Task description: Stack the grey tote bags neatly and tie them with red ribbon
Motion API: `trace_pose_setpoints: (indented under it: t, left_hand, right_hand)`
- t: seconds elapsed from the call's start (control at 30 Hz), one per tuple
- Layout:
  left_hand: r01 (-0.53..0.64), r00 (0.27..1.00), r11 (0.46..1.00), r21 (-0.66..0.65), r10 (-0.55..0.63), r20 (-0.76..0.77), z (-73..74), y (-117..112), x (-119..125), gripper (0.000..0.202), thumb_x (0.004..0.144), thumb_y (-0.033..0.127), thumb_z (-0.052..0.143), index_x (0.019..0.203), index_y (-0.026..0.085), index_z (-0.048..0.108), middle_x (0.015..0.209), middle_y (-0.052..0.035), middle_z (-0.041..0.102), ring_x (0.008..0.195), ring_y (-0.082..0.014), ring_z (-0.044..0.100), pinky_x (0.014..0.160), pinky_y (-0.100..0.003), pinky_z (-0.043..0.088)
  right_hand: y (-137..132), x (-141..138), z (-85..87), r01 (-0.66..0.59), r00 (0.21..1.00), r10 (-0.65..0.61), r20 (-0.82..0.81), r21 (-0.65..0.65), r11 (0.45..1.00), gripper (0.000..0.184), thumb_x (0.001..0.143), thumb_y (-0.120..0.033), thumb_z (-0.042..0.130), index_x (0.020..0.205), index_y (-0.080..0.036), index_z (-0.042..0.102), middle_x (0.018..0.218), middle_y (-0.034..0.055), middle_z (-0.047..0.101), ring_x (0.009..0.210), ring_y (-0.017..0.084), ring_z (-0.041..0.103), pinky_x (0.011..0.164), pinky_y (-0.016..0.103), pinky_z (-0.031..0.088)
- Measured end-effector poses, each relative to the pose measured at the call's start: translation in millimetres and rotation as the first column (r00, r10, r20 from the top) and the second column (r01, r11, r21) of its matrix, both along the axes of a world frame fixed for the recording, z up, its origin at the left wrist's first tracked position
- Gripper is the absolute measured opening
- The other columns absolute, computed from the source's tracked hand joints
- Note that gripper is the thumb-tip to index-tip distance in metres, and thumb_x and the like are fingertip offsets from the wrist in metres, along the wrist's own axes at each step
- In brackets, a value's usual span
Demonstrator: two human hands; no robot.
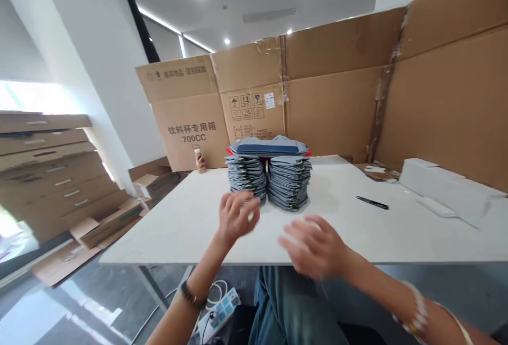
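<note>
My left hand (237, 217) is held over the white table (190, 223), in front of two neat stacks. Its fingers are loosely curled, the thumb is apart, and nothing shows in it. My right hand (315, 247), blurred by motion, hangs near the table's front edge with fingers spread and no object visible in them. The left stack (244, 173) and the right stack (291, 181) consist of many folded blue-grey pieces, seemingly fabric. Across both tops lies a wider blue-grey folded bundle (270, 147) with a dark blue band. Bits of red show at its ends.
A black pen (372, 202) lies on the right of the table. Beyond it are white foam-like blocks (444, 183). A small bottle (200, 161) stands at the back left. Tall cardboard (329, 112) walls the rear and right. A power strip (220, 316) is on the floor.
</note>
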State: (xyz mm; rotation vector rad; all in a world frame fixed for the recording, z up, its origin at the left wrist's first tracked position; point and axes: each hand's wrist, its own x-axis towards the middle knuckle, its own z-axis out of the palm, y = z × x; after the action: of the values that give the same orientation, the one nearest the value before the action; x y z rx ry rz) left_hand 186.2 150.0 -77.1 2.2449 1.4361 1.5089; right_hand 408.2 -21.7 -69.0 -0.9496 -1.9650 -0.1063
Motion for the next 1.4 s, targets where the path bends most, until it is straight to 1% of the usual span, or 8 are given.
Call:
trace_pose_setpoints:
  t: [0.17, 0.23, 0.3, 0.4, 0.57, 0.87, 1.2, 1.4]
  left_hand:
    - [-0.095, 0.987, 0.936, 0.34, 0.043, 0.156, 30.2, 41, -36, 0.04, 0.09, 0.049, 0.057, 0.118, 0.02, 0.059, 0.122, -0.0153, 0.063, 0.122, -0.0311, 0.056, 0.105, -0.054, 0.046]
    - [0.01, 0.998, 0.937, 0.35, -0.028, 0.047, 53.9, 68, -47, 0.05, 0.086, 0.048, 0.065, 0.127, 0.021, 0.056, 0.134, -0.0142, 0.06, 0.132, -0.0303, 0.051, 0.111, -0.053, 0.04]
    - [0.178, 0.982, 0.943, 0.28, -0.153, -0.108, 77.9, 91, -54, 0.052, 0.083, 0.046, 0.07, 0.128, 0.024, 0.058, 0.14, -0.0112, 0.058, 0.138, -0.0289, 0.046, 0.115, -0.05, 0.036]
    - [0.375, 0.898, 0.927, -0.003, -0.364, -0.247, 109.7, 114, -61, 0.043, 0.078, 0.042, 0.074, 0.117, 0.023, 0.067, 0.128, -0.0087, 0.068, 0.128, -0.027, 0.057, 0.11, -0.043, 0.043]
    - [0.393, 0.805, 0.845, -0.363, -0.507, -0.308, 144.8, 128, -63, 0.035, 0.067, 0.032, 0.08, 0.1, 0.02, 0.076, 0.106, -0.0051, 0.076, 0.105, -0.0239, 0.067, 0.097, -0.035, 0.049]
    - [0.296, 0.854, 0.909, -0.294, -0.39, -0.345, 144.5, 128, -63, 0.021, 0.08, 0.035, 0.067, 0.092, 0.023, 0.077, 0.091, -0.0007, 0.077, 0.085, -0.0187, 0.065, 0.077, -0.027, 0.045]
    - [0.265, 0.855, 0.916, -0.3, -0.367, -0.365, 139.9, 132, -56, 0.027, 0.087, 0.038, 0.055, 0.082, 0.017, 0.072, 0.069, 0.0026, 0.063, 0.065, -0.0115, 0.046, 0.064, -0.024, 0.035]
    - [0.317, 0.843, 0.883, -0.345, -0.429, -0.323, 139.1, 133, -58, 0.027, 0.084, 0.043, 0.062, 0.085, 0.018, 0.074, 0.074, 0.0023, 0.068, 0.07, -0.0128, 0.052, 0.067, -0.024, 0.039]
  right_hand:
    - [108, -53, 38.8, 0.003, 0.995, 0.018, -0.101, 0.2, 0.98, 0.03, 0.097, -0.023, 0.043, 0.124, -0.022, 0.056, 0.119, 0.013, 0.063, 0.115, 0.027, 0.059, 0.1, 0.048, 0.05]
    - [143, -68, 58.4, -0.023, 0.992, 0.053, -0.112, 0.26, 0.965, 0.029, 0.097, -0.021, 0.043, 0.123, -0.022, 0.055, 0.12, 0.0123, 0.063, 0.116, 0.025, 0.058, 0.102, 0.046, 0.049]
    - [173, -78, 74.4, -0.028, 0.993, 0.06, -0.102, 0.286, 0.958, 0.029, 0.096, -0.02, 0.045, 0.123, -0.021, 0.055, 0.121, 0.0127, 0.062, 0.118, 0.026, 0.056, 0.104, 0.046, 0.047]
    - [212, -80, 89.5, -0.059, 0.994, 0.078, -0.075, 0.226, 0.972, 0.033, 0.093, -0.023, 0.053, 0.126, -0.02, 0.053, 0.126, 0.0128, 0.06, 0.121, 0.028, 0.054, 0.106, 0.049, 0.046]
    - [250, -73, 103.4, -0.165, 0.986, 0.164, -0.029, -0.05, 0.985, 0.066, 0.081, -0.034, 0.076, 0.137, -0.019, 0.045, 0.139, 0.0131, 0.054, 0.13, 0.03, 0.049, 0.111, 0.051, 0.041]
    - [260, -69, 95.2, -0.332, 0.931, 0.272, -0.244, -0.254, 0.908, 0.061, 0.082, -0.035, 0.074, 0.137, -0.026, 0.049, 0.137, 0.0085, 0.057, 0.129, 0.026, 0.053, 0.112, 0.047, 0.042]
    - [266, -67, 77.4, -0.194, 0.974, 0.152, -0.166, -0.279, 0.94, 0.07, 0.073, -0.027, 0.083, 0.136, -0.025, 0.053, 0.137, 0.0097, 0.059, 0.128, 0.03, 0.054, 0.109, 0.05, 0.044]
    - [262, -67, 79.1, -0.144, 0.986, 0.119, -0.115, -0.244, 0.959, 0.059, 0.077, -0.026, 0.08, 0.131, -0.024, 0.057, 0.132, 0.0091, 0.063, 0.122, 0.03, 0.059, 0.105, 0.05, 0.047]
